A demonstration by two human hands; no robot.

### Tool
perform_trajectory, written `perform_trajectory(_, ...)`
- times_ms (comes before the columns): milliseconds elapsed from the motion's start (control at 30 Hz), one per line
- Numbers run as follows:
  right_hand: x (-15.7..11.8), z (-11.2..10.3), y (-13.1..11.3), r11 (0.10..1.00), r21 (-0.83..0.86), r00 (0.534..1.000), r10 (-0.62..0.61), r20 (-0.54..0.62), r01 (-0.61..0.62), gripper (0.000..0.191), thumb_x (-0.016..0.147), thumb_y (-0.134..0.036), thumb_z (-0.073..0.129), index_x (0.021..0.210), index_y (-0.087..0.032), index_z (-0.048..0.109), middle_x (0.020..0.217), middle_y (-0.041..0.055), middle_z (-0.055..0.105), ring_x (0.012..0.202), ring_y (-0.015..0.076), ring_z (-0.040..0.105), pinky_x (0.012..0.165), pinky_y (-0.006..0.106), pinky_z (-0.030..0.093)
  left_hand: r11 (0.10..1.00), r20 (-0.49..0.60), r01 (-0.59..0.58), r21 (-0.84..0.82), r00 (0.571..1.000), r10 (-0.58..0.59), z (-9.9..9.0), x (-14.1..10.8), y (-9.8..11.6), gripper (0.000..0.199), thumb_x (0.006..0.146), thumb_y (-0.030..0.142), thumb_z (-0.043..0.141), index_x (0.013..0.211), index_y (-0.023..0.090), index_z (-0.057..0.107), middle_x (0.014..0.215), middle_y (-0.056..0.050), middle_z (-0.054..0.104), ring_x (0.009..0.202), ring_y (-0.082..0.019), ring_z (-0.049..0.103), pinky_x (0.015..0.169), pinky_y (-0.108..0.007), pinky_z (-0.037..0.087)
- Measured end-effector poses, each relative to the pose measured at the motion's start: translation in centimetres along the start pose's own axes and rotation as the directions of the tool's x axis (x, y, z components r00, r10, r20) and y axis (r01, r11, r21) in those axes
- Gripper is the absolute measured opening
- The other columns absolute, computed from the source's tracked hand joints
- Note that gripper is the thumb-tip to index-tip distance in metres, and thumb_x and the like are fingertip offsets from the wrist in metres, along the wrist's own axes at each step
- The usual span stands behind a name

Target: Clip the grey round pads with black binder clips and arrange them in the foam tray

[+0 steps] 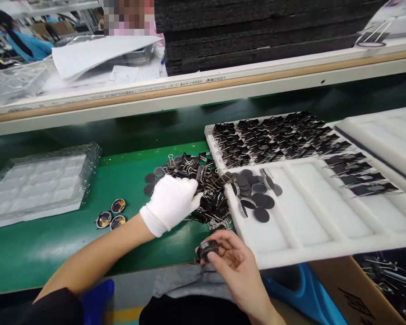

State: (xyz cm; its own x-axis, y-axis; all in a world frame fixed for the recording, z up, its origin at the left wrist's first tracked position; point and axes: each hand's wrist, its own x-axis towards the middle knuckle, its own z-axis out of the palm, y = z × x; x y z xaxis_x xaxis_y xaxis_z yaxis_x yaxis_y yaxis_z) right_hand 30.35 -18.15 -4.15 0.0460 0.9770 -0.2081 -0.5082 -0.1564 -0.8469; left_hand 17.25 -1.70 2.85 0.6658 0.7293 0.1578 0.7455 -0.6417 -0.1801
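My left hand [171,203], in a white glove, reaches into a heap of black binder clips [214,203] on the green bench mat. Its fingers are pinched together on a binder clip at the heap's upper part; the fingertips are partly hidden. My bare right hand [235,262] holds a dark round part, like a watch case [208,248], between thumb and fingers near the bench's front edge. Loose dark discs [262,201] lie on the white foam tray right of the heap. Left of my gloved hand sit three round watch-like parts [118,206] with gold-coloured insides.
The white foam tray [311,225] carries rows of clipped black pieces [274,135]. A clear plastic tray [43,185] lies at the left. Above runs a shelf edge [203,85] with black foam sheets [257,36]. A cardboard box [355,289] stands below right. Other people are beyond.
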Motion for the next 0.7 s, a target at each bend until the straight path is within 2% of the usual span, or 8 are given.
perform_trajectory(100, 0.4, -0.1, 0.1, 1.000, 0.024, 1.000, -0.003, -0.025, 0.003, 0.028, 0.082, -0.033, 0.084, 0.107, -0.025, 0.074, 0.095, 0.0058, 0.079, 0.088, 0.0177, 0.076, 0.083, 0.028, 0.061, 0.968, 0.019, 0.167, -0.189, 0.986, -0.167, -1.3, -0.3, -1.3, 0.030, 0.096, 0.047, 0.053, 0.091, 0.022, 0.070, 0.076, -0.004, 0.073, 0.071, -0.023, 0.070, 0.065, -0.033, 0.046)
perform_trajectory(167, 1.1, 0.4, 0.1, 0.998, 0.057, 0.999, -0.037, -0.025, 0.038, 0.024, 0.082, -0.033, 0.084, 0.103, -0.025, 0.077, 0.107, 0.0078, 0.078, 0.096, 0.0199, 0.076, 0.088, 0.030, 0.061, 0.885, 0.026, 0.224, -0.408, 0.972, -0.234, -2.0, -0.9, -2.3, 0.025, 0.094, 0.044, 0.057, 0.105, 0.025, 0.070, 0.083, 0.000, 0.075, 0.075, -0.019, 0.071, 0.070, -0.031, 0.051)
perform_trajectory(300, 3.5, 2.6, -0.4, 0.976, 0.142, 0.986, -0.169, 0.000, 0.167, 0.020, 0.082, -0.030, 0.084, 0.101, -0.028, 0.079, 0.149, 0.0104, 0.059, 0.109, 0.0247, 0.074, 0.095, 0.040, 0.060, 0.658, -0.010, 0.154, -0.737, 0.971, -0.239, -1.8, -2.5, -2.5, 0.029, 0.092, 0.037, 0.062, 0.118, 0.025, 0.067, 0.104, 0.001, 0.077, 0.086, -0.014, 0.071, 0.079, -0.028, 0.058)
perform_trajectory(433, 5.7, 4.1, -0.8, 0.927, 0.167, 0.939, -0.343, 0.013, 0.336, 0.019, 0.084, -0.027, 0.082, 0.102, -0.032, 0.080, 0.149, 0.0076, 0.059, 0.134, 0.0276, 0.060, 0.108, 0.044, 0.054, 0.549, -0.077, 0.015, -0.836, 0.987, -0.144, -1.6, -3.2, -2.1, 0.025, 0.093, 0.027, 0.060, 0.118, 0.024, 0.065, 0.113, -0.002, 0.075, 0.101, -0.016, 0.071, 0.092, -0.032, 0.059)
perform_trajectory(500, 6.0, 3.9, -0.9, 0.910, 0.149, 0.918, -0.395, 0.022, 0.388, 0.021, 0.085, -0.024, 0.080, 0.103, -0.034, 0.079, 0.149, 0.0055, 0.059, 0.138, 0.0272, 0.057, 0.106, 0.043, 0.056, 0.544, -0.116, -0.096, -0.834, 0.993, -0.003, -2.1, -3.1, -2.8, 0.024, 0.095, 0.026, 0.057, 0.118, 0.023, 0.066, 0.119, -0.005, 0.073, 0.108, -0.017, 0.069, 0.097, -0.035, 0.057)
perform_trajectory(567, 5.8, 3.4, -1.2, 0.894, 0.092, 0.896, -0.443, 0.024, 0.439, 0.023, 0.086, -0.020, 0.079, 0.104, -0.036, 0.079, 0.147, 0.0043, 0.061, 0.134, 0.0264, 0.060, 0.102, 0.040, 0.058, 0.550, -0.120, -0.183, -0.815, 0.982, 0.149, -2.8, -3.1, -3.8, 0.023, 0.097, 0.026, 0.051, 0.113, 0.023, 0.068, 0.118, -0.006, 0.072, 0.108, -0.018, 0.068, 0.097, -0.035, 0.055)
perform_trajectory(633, 5.1, 2.7, -1.7, 0.883, -0.029, 0.883, -0.467, 0.053, 0.469, 0.026, 0.086, -0.017, 0.077, 0.103, -0.036, 0.079, 0.144, 0.0038, 0.064, 0.129, 0.0253, 0.065, 0.100, 0.039, 0.059, 0.622, -0.085, -0.163, -0.766, 0.985, 0.153, -3.4, -3.1, -4.5, 0.023, 0.094, 0.031, 0.053, 0.109, 0.022, 0.067, 0.108, -0.004, 0.073, 0.097, -0.017, 0.068, 0.087, -0.033, 0.056)
perform_trajectory(700, 4.4, 2.1, -2.4, 0.855, -0.221, 0.883, -0.454, 0.121, 0.470, 0.027, 0.087, -0.015, 0.075, 0.104, -0.036, 0.079, 0.141, 0.0035, 0.066, 0.127, 0.0249, 0.065, 0.101, 0.039, 0.059, 0.755, -0.021, -0.067, -0.652, 0.997, 0.070, -3.8, -3.3, -4.8, 0.031, 0.084, 0.044, 0.063, 0.107, 0.023, 0.065, 0.094, -0.001, 0.072, 0.081, -0.017, 0.068, 0.072, -0.031, 0.053)
